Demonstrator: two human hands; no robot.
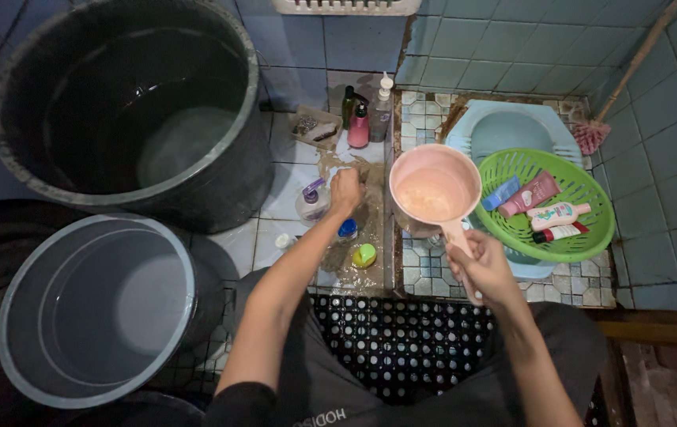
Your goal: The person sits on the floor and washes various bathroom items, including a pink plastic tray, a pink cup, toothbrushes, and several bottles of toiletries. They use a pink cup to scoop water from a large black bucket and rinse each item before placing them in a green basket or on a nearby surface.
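The left hand [345,190] was fisted on the wet, muddy tiles [366,229], scrubbing unfinished; the right hand [480,265] gripped a full pink dipper [434,194], unpoured.

A large barrel [129,103] stands far left, with a bucket [97,308] in front of it. Bottles [360,119] stand on the floor [291,190] to the barrel's right. Farther right, a basket [583,229] holding tubes [529,194] rests on the squat toilet [512,126]; a dipper [433,194] sits between bottles and basket.
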